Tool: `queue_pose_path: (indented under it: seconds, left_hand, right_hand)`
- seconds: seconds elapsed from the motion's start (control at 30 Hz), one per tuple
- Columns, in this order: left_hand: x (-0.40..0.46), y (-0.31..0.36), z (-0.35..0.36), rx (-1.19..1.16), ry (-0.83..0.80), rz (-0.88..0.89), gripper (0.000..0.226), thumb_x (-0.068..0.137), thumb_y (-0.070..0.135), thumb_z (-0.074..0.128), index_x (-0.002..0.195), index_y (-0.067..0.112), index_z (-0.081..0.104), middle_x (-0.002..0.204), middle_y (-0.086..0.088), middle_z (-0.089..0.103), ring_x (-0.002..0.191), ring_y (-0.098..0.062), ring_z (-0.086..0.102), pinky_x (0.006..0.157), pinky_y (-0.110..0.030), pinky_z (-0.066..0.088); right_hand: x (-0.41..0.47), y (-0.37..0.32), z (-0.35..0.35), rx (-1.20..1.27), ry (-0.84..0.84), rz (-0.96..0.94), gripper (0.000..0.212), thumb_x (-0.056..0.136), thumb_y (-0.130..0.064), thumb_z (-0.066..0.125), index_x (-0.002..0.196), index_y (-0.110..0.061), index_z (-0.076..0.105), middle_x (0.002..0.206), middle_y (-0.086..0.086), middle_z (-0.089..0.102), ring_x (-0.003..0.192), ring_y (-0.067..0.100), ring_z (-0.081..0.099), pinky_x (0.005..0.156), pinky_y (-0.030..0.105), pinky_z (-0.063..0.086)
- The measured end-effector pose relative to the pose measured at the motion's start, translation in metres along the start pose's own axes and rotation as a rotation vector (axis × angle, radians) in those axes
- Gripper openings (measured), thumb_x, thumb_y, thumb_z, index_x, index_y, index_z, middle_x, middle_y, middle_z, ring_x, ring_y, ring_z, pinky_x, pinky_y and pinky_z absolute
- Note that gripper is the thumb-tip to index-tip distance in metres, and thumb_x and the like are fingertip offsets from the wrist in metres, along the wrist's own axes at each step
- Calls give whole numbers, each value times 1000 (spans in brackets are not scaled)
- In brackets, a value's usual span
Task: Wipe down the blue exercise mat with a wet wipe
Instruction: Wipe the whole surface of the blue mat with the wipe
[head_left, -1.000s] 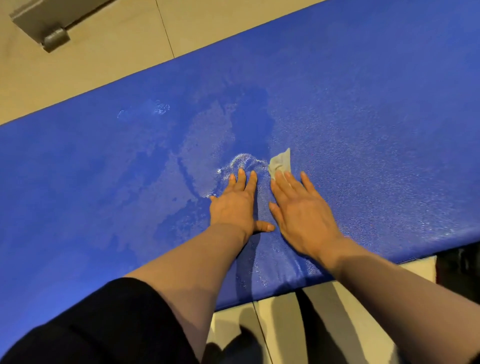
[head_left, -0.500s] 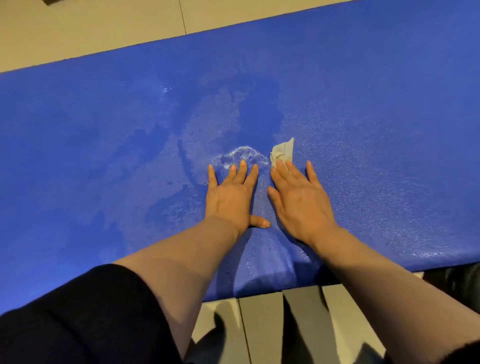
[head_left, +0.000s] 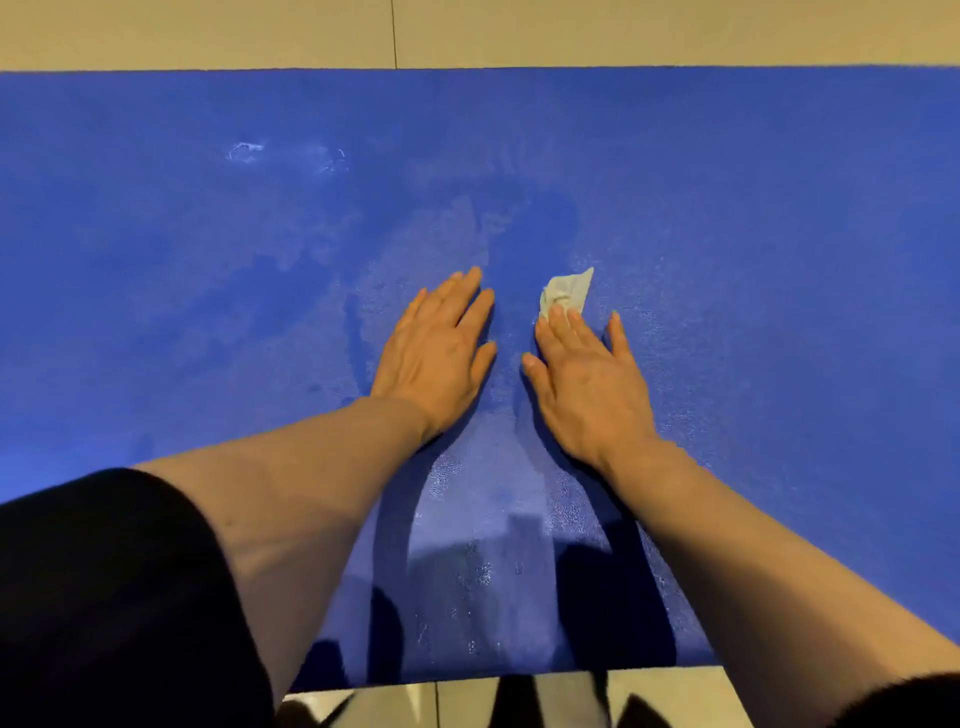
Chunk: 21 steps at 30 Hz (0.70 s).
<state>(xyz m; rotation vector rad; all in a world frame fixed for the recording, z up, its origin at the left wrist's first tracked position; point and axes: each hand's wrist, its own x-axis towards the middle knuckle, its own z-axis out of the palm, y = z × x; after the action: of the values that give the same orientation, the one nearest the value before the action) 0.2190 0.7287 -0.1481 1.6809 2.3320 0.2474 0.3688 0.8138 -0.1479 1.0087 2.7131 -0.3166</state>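
Both palms lie flat on the blue mat (head_left: 753, 218), side by side but apart. The left hand (head_left: 434, 353) presses bare mat, fingers straight. The right hand (head_left: 587, 384), fingers straight, pins the wet wipe (head_left: 566, 291), which pokes out at twelve o'clock from its fingertips. Damp patches (head_left: 363, 291) spread toward ten o'clock.

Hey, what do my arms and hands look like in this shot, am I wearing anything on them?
Both forearms are bare. The left hand and right hand show no gloves, rings or watch. A black sleeve covers the left upper arm, and a sliver of dark fabric shows at the right arm's lower edge.
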Motion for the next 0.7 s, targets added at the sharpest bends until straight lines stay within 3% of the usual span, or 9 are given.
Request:
queue_pose_path:
  seconds: [0.07, 0.13, 0.27, 0.43, 0.57, 0.7]
  left_hand:
    - [21, -6, -2, 23, -57, -27, 58, 104, 36, 36, 154, 13, 18, 163, -3, 3, 150, -20, 1, 121, -37, 0]
    - [41, -8, -3, 32, -119, -69, 60, 104, 39, 32, 155, 15, 12, 163, -3, -2, 150, -19, -5, 121, -40, -1]
    - [65, -7, 0, 39, -134, -139, 58, 105, 36, 26, 155, 13, 7, 163, -5, -3, 150, -19, -6, 121, -44, -3]
    - [84, -21, 4, 33, -24, -168, 57, 106, 35, 24, 155, 12, 8, 163, -4, -1, 150, -18, -2, 121, -40, -3]
    - [89, -31, 11, 81, 26, -169, 58, 105, 37, 20, 155, 12, 6, 163, -3, -1, 150, -17, -3, 121, -39, -5]
    - [90, -31, 17, 119, 43, -173, 59, 104, 38, 18, 155, 12, 4, 163, -4, -1, 150, -17, -3, 122, -40, -3]
  right_hand:
    - [33, 6, -12, -21, -46, 29, 61, 103, -45, 13, 155, -12, 14, 163, 4, 5, 150, 16, 3, 118, 46, -8]
    - [66, 11, -23, -13, -97, 73, 61, 104, -44, 16, 155, -12, 8, 163, 6, -2, 150, 16, -2, 118, 47, -9]
    - [66, 7, -21, -37, -88, 67, 66, 103, -47, 15, 155, -7, 8, 163, 10, 0, 150, 21, -1, 120, 47, -7]
    - [42, 4, -14, -56, -71, 8, 86, 86, -56, -11, 155, -8, 9, 163, 8, 2, 150, 20, -1, 119, 44, -8]
    - [98, 20, -33, -63, -103, 65, 66, 103, -47, 13, 155, -7, 1, 163, 9, -6, 150, 20, -4, 120, 44, -8]
    - [118, 29, -42, -106, -141, 28, 69, 102, -49, 13, 154, -5, -1, 162, 12, -7, 150, 22, -4, 120, 44, -8]
